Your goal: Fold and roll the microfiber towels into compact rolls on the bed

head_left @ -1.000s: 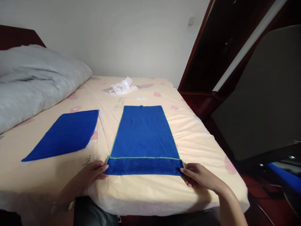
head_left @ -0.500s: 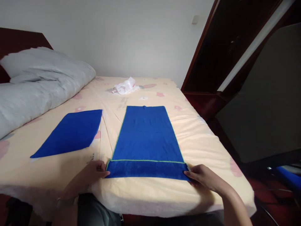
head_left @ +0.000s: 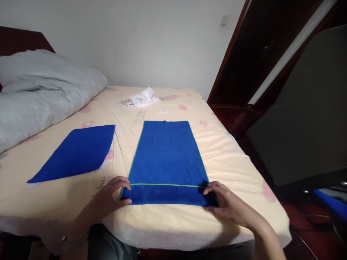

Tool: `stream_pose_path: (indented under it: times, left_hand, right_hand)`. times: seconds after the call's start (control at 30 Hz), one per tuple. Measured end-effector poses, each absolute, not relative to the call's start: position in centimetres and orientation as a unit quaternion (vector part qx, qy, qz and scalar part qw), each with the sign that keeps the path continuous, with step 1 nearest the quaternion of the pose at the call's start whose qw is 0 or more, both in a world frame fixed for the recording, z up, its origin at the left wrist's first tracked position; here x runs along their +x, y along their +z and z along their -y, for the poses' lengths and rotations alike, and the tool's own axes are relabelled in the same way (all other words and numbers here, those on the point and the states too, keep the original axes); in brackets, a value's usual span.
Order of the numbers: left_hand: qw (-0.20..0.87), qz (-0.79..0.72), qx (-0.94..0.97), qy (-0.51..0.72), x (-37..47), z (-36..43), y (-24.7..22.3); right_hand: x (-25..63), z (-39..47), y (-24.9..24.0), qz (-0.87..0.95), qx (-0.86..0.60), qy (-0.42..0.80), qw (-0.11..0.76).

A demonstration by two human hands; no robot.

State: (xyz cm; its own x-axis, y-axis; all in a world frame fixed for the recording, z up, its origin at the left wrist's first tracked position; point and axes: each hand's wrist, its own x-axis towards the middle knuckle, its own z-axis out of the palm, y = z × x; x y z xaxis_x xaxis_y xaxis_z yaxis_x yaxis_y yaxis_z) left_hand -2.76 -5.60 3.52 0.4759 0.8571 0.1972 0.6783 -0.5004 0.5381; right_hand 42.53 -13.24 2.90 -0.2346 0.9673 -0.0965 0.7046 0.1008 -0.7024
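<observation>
Head view: the left grip [head_left: 108,198] stands open, thumb and fingers well parted in a curve around the near left corner of a blue cloth [head_left: 166,155]. The right grip [head_left: 228,203] is likewise open, its fingertips over the near right corner and its thumb by the near edge. Neither has the fabric pinched; how firmly the fingertips press on it, I cannot tell.

The cloth lies flat between the two grips and reaches away beyond them, its far end narrower to the eye. A folded strip [head_left: 168,195] spans the space directly from one grip to the other, bordered on its far side by a green trim line; the same green runs along the cloth's long sides. A small bump shows in the middle of the far edge.

Beyond the left grip and to its left, apart from the first cloth, lies a second blue cloth [head_left: 74,153], slanted. Farther off on that side is a rumpled grey quilt [head_left: 48,92]. Well beyond both grips, a crumpled white plastic bag [head_left: 143,98] rests on the bed [head_left: 168,225], whose pale flowered sheet extends beneath everything named here.
</observation>
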Motion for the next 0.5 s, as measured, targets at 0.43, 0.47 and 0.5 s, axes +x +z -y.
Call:
stream_pose_path:
  times: [0.43, 0.47, 0.5]
  left_hand:
    - [0.314, -0.531, 0.767, 0.177, -3.6, 5.3, 3.3]
    - [0.302, -0.549, 0.754, 0.195, -3.7, 5.2, 3.1]
    - [0.287, -0.567, 0.743, 0.210, -3.8, 5.2, 2.8]
  right_hand:
    - [43.0, 12.4, 2.4, 0.604, -0.633, 0.400, 0.272]
    - [43.1, 12.4, 2.2, 0.594, -0.639, 0.400, 0.281]
    - [43.1, 12.3, 2.1, 0.588, -0.644, 0.395, 0.289]
